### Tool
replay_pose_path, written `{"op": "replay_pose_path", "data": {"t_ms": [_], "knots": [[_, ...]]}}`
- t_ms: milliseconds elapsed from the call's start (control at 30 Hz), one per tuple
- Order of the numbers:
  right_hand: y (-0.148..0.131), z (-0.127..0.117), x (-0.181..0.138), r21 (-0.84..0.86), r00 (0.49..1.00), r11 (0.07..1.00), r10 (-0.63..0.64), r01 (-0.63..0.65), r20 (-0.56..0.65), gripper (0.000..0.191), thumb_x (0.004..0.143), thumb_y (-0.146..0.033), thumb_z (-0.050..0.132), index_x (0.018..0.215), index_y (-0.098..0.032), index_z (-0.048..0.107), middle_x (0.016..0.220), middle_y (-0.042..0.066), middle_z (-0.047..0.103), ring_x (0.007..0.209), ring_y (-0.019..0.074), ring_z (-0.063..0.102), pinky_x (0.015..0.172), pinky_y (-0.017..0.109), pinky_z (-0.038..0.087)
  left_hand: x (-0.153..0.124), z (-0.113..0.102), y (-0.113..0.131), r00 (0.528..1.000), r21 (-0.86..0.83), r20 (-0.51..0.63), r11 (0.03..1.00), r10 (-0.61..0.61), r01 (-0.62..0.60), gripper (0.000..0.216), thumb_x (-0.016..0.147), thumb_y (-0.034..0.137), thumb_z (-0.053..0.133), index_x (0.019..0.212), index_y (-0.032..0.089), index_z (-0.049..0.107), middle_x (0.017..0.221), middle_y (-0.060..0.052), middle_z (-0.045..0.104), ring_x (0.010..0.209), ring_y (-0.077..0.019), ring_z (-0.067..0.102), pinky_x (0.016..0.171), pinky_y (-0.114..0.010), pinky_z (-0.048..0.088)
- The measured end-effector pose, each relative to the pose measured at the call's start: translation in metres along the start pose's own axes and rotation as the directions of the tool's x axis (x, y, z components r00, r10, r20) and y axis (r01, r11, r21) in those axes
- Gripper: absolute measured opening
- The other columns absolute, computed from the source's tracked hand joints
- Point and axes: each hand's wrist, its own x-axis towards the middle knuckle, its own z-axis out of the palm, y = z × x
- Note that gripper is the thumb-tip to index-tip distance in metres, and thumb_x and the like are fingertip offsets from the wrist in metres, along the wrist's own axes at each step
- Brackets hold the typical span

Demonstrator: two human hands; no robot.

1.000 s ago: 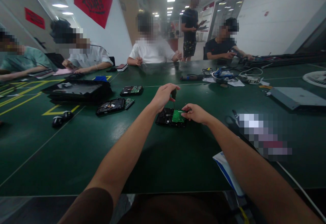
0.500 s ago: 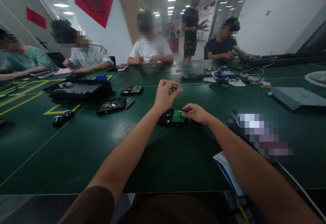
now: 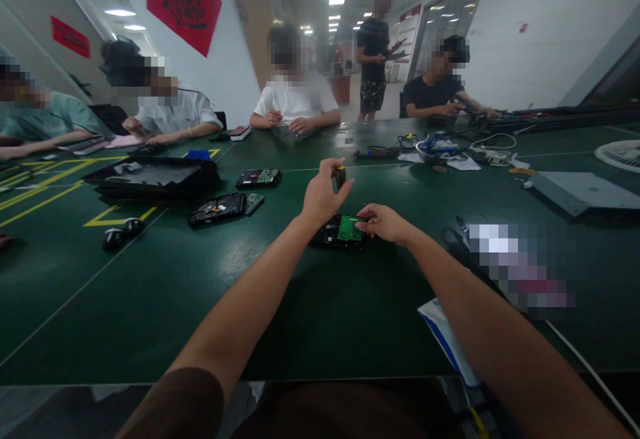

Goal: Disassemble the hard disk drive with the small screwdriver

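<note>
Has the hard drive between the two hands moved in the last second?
No visible shift: the hard drive keeps its spot to the left of the gray metal box on the table.

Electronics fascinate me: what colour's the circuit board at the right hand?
Green circuit board, in head view.

The hard drive (image 3: 330,233) lies on the table (image 3: 200,319) at your 12 o'clock, its circuit board (image 3: 351,228) on the 3 o'clock half. The screwdriver (image 3: 341,176) in your left hand (image 3: 323,194) is above it; your right hand (image 3: 384,223) is at its 3 o'clock end. At 11 lies a second drive (image 3: 217,208), with a third drive (image 3: 257,178) behind; cables (image 3: 443,144) lie at 1, a case (image 3: 587,191) at 2.
</note>
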Motion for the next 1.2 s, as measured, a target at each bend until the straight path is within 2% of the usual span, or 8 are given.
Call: {"op": "replay_pose_path", "data": {"t_ms": [133,233,333,467,667,800,1033,1200], "knots": [[-0.001,0.0,0.0,0.024,1.0,1.0,0.011,-0.011,0.012,0.029,0.089,-0.019,0.076,0.114,-0.013,0.061,0.095,0.008,0.074,0.063,0.0116,0.063,0.055,0.024,0.053,0.003,0.002,-0.014,0.992,0.117,-0.023,0.985,0.128,-0.125,0.038,0.09,0.02,0.07,0.122,0.024,0.049,0.126,-0.01,0.065,0.109,-0.0212,0.068,0.097,-0.039,0.054],[-0.001,0.001,0.0,0.026,1.0,1.0,0.009,-0.009,0.014,0.027,0.09,-0.019,0.075,0.113,-0.014,0.061,0.095,0.008,0.073,0.063,0.0107,0.062,0.054,0.023,0.052,0.005,0.001,-0.019,0.971,0.26,-0.048,0.941,0.235,-0.215,0.033,0.091,0.018,0.067,0.12,0.022,0.054,0.121,-0.01,0.06,0.108,-0.0222,0.064,0.092,-0.038,0.057],[0.001,0.0,0.0,0.028,1.0,1.0,0.005,-0.006,0.006,0.027,0.089,-0.019,0.076,0.112,-0.014,0.062,0.095,0.008,0.074,0.063,0.0109,0.062,0.054,0.023,0.052,0.006,-0.001,-0.019,0.959,0.3,-0.031,0.918,0.28,-0.258,0.031,0.092,0.013,0.061,0.121,0.022,0.056,0.12,-0.01,0.058,0.108,-0.0219,0.062,0.091,-0.037,0.057],[0.002,0.0,0.001,0.038,1.0,0.999,0.004,-0.004,0.009,0.029,0.088,-0.02,0.078,0.111,-0.014,0.063,0.099,0.01,0.074,0.064,0.012,0.063,0.055,0.025,0.053,0.006,0.0,-0.018,0.963,0.273,-0.01,0.927,0.269,-0.256,0.032,0.094,0.011,0.058,0.124,0.021,0.055,0.121,-0.01,0.061,0.105,-0.0207,0.064,0.091,-0.036,0.058],[0.001,0.0,0.0,0.036,1.0,0.999,-0.006,0.005,0.007,0.027,0.089,-0.019,0.076,0.111,-0.013,0.062,0.105,0.012,0.072,0.066,0.0119,0.064,0.055,0.024,0.053,0.007,0.002,-0.018,0.981,0.177,-0.043,0.968,0.187,-0.177,0.045,0.088,0.02,0.077,0.124,0.021,0.05,0.126,-0.011,0.064,0.105,-0.021,0.07,0.094,-0.038,0.058],[0.002,0.0,0.0,0.027,1.0,1.0,0.0,0.0,0.0,0.026,0.089,-0.019,0.076,0.111,-0.014,0.062,0.106,0.012,0.073,0.065,0.012,0.064,0.055,0.025,0.053,0.006,0.002,-0.017,0.989,0.139,-0.052,0.981,0.141,-0.133,0.045,0.086,0.019,0.079,0.119,0.022,0.049,0.111,-0.007,0.068,0.095,-0.0194,0.073,0.091,-0.037,0.059],[0.004,0.0,0.002,0.022,1.0,1.0,-0.009,0.009,0.0,0.028,0.089,-0.018,0.076,0.112,-0.014,0.062,0.107,0.012,0.073,0.064,0.0113,0.064,0.055,0.025,0.053,0.006,0.001,-0.014,0.98,0.241,-0.025,0.953,0.197,-0.186,0.035,0.089,0.014,0.065,0.121,0.021,0.052,0.118,-0.01,0.059,0.1,-0.0199,0.065,0.083,-0.033,0.059],[0.005,0.0,0.002,-0.005,1.0,1.0,0.0,0.0,0.004,0.03,0.09,-0.021,0.076,0.115,-0.014,0.062,0.104,0.011,0.074,0.067,0.0126,0.065,0.055,0.024,0.053,0.006,-0.003,-0.009,0.987,0.322,-0.016,0.936,0.158,-0.144,0.033,0.089,0.02,0.068,0.119,0.022,0.054,0.117,-0.008,0.057,0.095,-0.0197,0.063,0.078,-0.035,0.058]]}}
